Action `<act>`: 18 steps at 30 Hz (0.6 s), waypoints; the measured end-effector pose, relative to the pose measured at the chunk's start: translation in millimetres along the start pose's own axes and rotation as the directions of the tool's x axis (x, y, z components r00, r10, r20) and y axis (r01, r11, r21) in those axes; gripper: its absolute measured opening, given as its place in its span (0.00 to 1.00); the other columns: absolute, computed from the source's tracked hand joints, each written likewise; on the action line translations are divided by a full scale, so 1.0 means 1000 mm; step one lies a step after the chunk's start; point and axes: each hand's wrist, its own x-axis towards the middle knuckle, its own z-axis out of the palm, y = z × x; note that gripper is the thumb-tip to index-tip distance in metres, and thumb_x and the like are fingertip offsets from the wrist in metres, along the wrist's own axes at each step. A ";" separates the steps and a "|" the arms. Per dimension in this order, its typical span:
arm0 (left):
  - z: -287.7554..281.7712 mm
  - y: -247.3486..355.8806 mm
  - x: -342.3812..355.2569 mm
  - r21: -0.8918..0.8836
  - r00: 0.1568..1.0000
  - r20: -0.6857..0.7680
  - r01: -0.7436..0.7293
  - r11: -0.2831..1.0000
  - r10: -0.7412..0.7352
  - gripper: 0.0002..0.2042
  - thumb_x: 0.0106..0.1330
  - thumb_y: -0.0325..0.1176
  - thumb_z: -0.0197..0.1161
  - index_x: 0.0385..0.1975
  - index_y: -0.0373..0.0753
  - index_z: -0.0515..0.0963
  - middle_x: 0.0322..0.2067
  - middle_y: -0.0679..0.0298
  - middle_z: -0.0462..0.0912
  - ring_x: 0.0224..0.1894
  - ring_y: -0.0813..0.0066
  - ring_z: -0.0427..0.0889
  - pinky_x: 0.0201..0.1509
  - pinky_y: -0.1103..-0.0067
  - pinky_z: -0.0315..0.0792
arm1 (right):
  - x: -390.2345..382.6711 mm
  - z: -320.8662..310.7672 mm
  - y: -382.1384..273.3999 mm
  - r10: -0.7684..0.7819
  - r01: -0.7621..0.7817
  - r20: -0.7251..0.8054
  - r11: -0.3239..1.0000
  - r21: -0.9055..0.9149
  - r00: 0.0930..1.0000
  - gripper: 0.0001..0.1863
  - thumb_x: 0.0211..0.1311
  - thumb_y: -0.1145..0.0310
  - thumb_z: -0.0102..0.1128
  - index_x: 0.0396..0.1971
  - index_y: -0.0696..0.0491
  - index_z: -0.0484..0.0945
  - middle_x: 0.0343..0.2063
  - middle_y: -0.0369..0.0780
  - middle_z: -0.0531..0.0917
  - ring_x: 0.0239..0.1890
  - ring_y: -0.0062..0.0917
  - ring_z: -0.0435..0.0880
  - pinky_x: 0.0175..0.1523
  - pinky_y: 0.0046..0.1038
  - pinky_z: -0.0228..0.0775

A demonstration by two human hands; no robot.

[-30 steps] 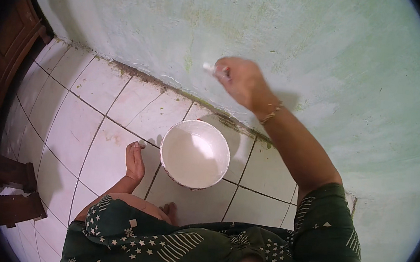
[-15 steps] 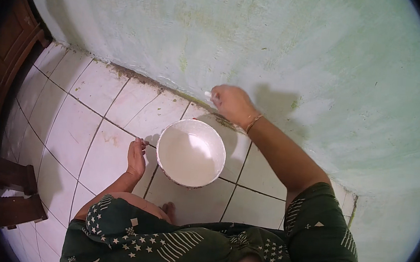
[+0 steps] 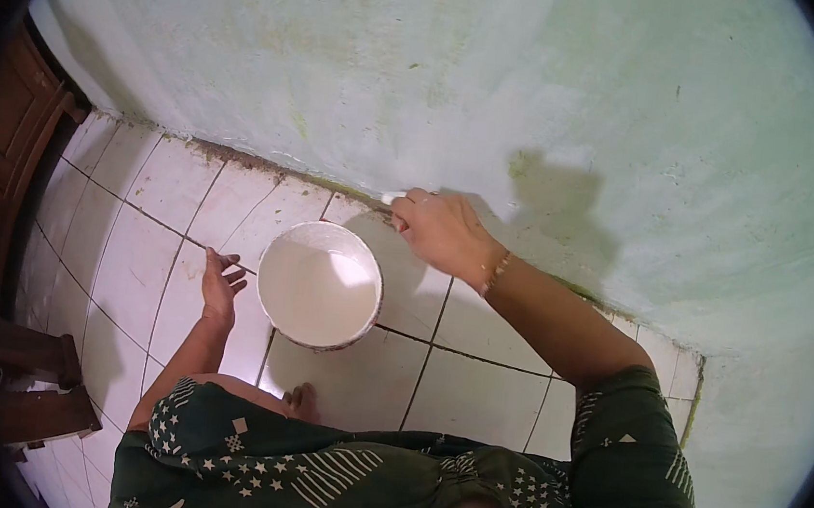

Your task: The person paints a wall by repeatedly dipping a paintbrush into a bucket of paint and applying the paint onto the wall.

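My right hand is closed in front of the wall's foot, just beyond and to the right of the bucket. A short white-ended object pokes out from its fingers; the rest is hidden in the grip, so its kind cannot be told. The round white bucket stands upright on the floor, holding a milky off-white liquid. Left of its rim, my left hand hangs with fingers apart and nothing in them.
The pale green wall has patchy white areas and greenish stains. Dirt and flakes line its base. White tiles cover the floor. Dark wooden furniture stands at the left, and my bare foot is near the bucket.
The view has shifted, so the bucket appears further left. My right hand has moved rightward relative to the bucket, still gripping the white-ended object. My left hand's fingers are spread wider.
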 end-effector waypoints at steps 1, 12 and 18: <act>0.000 0.006 -0.005 -0.014 1.000 -0.018 -0.001 1.000 0.001 0.34 0.66 0.60 0.34 0.44 0.29 0.68 0.49 0.51 0.69 0.48 0.54 0.71 0.51 0.65 0.67 | 0.000 0.009 0.013 -0.003 0.003 0.000 1.000 0.006 1.000 0.05 0.51 0.70 0.52 0.29 0.49 0.75 0.30 0.40 0.78 0.33 0.37 0.78 0.36 0.38 0.69; -0.019 0.013 -0.084 -0.085 0.990 -0.139 0.020 0.996 -0.032 0.32 0.67 0.59 0.37 0.47 0.28 0.64 0.54 0.47 0.64 0.52 0.46 0.68 0.53 0.60 0.65 | -0.042 -0.167 -0.025 -0.142 0.155 -0.659 0.987 -0.038 0.738 0.02 0.54 0.69 0.56 0.27 0.50 0.75 0.25 0.40 0.77 0.26 0.34 0.78 0.27 0.32 0.68; -0.015 0.012 -0.125 -0.115 0.987 -0.150 0.031 0.993 -0.048 0.32 0.67 0.58 0.37 0.46 0.28 0.66 0.52 0.50 0.66 0.49 0.52 0.70 0.50 0.65 0.67 | -0.048 -0.099 -0.030 0.060 -0.034 -0.227 0.993 0.117 0.972 0.06 0.53 0.67 0.52 0.29 0.50 0.76 0.27 0.43 0.78 0.29 0.39 0.78 0.36 0.37 0.68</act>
